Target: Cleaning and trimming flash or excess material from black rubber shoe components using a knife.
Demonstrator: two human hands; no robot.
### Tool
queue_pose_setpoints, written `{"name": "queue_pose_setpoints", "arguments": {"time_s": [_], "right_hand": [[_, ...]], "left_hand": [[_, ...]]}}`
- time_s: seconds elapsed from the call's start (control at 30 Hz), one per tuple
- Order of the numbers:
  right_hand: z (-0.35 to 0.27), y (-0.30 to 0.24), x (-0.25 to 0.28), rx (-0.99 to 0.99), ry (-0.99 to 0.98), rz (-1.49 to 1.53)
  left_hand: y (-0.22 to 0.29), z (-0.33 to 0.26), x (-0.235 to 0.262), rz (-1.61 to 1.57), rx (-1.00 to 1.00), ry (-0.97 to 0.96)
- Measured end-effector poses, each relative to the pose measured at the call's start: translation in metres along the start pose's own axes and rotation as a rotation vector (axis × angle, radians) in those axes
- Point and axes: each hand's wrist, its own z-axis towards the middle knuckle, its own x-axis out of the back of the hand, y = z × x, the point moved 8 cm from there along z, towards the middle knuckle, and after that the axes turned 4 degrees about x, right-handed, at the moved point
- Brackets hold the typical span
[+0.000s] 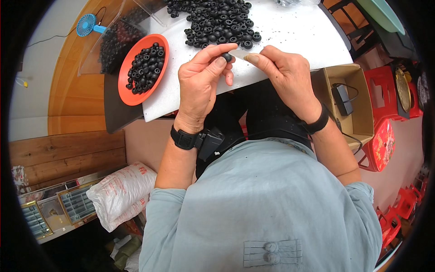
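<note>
The left hand [199, 86] pinches one small black ball [227, 57] between thumb and forefinger, its other fingers loosely bent; the ball sits above the near edge of a white tabletop sheet [294, 27], partly covered by the thumb. The right hand [290, 75] has thumb and forefinger closed on a thin, pale strip [238, 53] (whether a blade or a scrap of plastic is hard to tell), which points at the ball. Whether the two touch cannot be made out, and the strip's other end is hidden in the grip.

Beyond the hands lies a heap of black hollow balls [222, 27], many showing round openings, cut off by the upper edge of the view. To the left, an orange-red dish [121, 81] bears more black hollow balls. Behind it stands a clear plastic bin [97, 47]; the dark contents blur through its wall.

At right, a cardboard box [364, 113] holds a black power adapter [343, 100], its cord running partly out of sight. A pale green basin [385, 16] is cropped at the upper right. A white plastic sack [122, 195] slumps at lower left, its contents concealed.
</note>
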Motion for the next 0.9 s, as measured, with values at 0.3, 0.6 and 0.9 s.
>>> {"name": "queue_pose_setpoints", "arguments": {"time_s": [0.3, 0.6, 0.9], "right_hand": [[-0.0018, 0.0009, 0.0008, 0.031, 0.029, 0.027], [-0.0023, 0.0009, 0.0010, 0.049, 0.030, 0.024], [-0.0032, 0.0017, -0.0004, 0.047, 0.027, 0.027]], "left_hand": [[-0.0020, -0.0015, -0.0026, -0.019, 0.025, 0.018], [-0.0036, -0.0016, -0.0032, -0.044, 0.013, 0.018], [-0.0040, -0.0025, -0.0028, -0.033, 0.009, 0.023]]}}
